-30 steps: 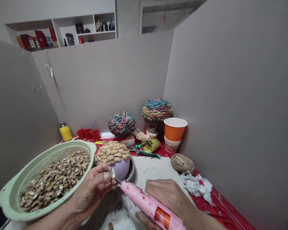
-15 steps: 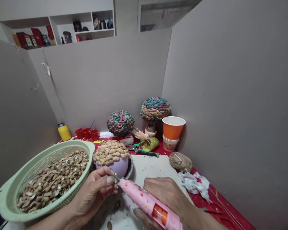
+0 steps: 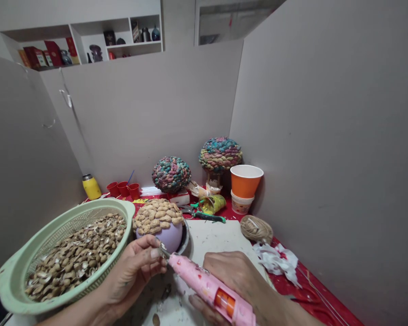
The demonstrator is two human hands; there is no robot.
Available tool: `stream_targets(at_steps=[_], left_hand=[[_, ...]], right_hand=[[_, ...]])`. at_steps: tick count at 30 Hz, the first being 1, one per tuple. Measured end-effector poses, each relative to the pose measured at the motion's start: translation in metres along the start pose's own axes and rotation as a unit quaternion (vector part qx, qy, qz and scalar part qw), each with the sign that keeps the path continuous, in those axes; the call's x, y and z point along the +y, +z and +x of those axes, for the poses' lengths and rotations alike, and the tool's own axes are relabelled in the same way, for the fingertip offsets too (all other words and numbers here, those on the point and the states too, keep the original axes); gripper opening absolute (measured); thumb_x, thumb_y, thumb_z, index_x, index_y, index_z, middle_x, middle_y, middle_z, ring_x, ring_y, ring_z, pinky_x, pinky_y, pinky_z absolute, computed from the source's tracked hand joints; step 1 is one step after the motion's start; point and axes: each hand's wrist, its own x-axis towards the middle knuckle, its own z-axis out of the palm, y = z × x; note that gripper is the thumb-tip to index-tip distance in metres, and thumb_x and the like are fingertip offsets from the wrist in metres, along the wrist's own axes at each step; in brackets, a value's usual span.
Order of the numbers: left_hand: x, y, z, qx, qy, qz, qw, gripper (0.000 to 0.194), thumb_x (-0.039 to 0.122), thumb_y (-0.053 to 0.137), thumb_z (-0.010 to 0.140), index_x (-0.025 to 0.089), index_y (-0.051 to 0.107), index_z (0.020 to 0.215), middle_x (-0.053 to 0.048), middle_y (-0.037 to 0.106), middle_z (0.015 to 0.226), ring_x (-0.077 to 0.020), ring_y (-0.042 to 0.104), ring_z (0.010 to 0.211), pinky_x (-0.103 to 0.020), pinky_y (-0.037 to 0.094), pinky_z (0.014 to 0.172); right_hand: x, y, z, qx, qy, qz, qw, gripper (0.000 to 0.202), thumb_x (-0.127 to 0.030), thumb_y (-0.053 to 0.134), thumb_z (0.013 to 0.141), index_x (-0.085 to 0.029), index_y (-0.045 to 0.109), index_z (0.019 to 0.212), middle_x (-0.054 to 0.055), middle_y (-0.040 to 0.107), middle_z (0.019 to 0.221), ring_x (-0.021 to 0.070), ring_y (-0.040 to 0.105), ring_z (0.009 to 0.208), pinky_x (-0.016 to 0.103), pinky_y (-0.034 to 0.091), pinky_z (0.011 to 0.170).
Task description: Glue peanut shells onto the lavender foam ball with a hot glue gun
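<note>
My right hand [image 3: 233, 274] is wrapped round a pink glue gun [image 3: 199, 281] with an orange window in its side. Its metal nozzle points up and left at the fingertips of my left hand [image 3: 143, 262]. Those fingers pinch a small peanut shell [image 3: 162, 248], mostly hidden by fingers and nozzle. Just beyond them a lilac ball [image 3: 168, 236] rests in a dark round dish [image 3: 185, 240], its upper part covered with peanut shells [image 3: 158, 213]. Left of my left hand stands a pale green basket [image 3: 128, 209] holding many loose peanut shells [image 3: 78, 258].
Behind lie green-handled pliers [image 3: 209, 217] and a tipped yellow cup [image 3: 213, 204]. Two coloured shell-covered domes [image 3: 172, 174] stand at the back, near an orange paper bucket [image 3: 245, 183]. Twine [image 3: 256, 229] and crumpled tissue [image 3: 277, 261] lie right of the white board [image 3: 212, 233].
The glue gun has shifted very slightly at its rear end. My hands stay in nearly the same place, with the nozzle still at the shell.
</note>
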Motion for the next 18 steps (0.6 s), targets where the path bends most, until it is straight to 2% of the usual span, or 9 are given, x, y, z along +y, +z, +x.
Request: stream_targets(at_steps=[14,18], left_hand=[[0.0018,-0.0012,0.0008,0.01,0.002,-0.019,1.0,0.016,0.012,0.08,0.071,0.013,0.067,0.08,-0.003,0.068,0.076,-0.0117,0.063,0.068,-0.025,0.054,0.069],[0.002,-0.0006,0.0017,0.008,0.008,-0.02,1.0,0.015,0.01,0.078,0.072,0.013,0.067,0.082,-0.003,0.068,0.077,-0.0115,0.063,0.068,-0.024,0.054,0.069]], right_hand=[[-0.0003,-0.0007,-0.001,-0.01,-0.008,-0.01,1.0,0.039,-0.043,0.047,0.091,-0.021,0.047,0.059,-0.003,0.052,0.049,0.0092,0.042,0.04,0.027,0.024,0.046],[-0.0007,0.0017,-0.0034,-0.018,0.0,-0.026,0.999,0.038,-0.043,0.05,0.088,-0.021,0.046,0.057,-0.004,0.051,0.047,0.0091,0.039,0.039,0.029,0.021,0.046]])
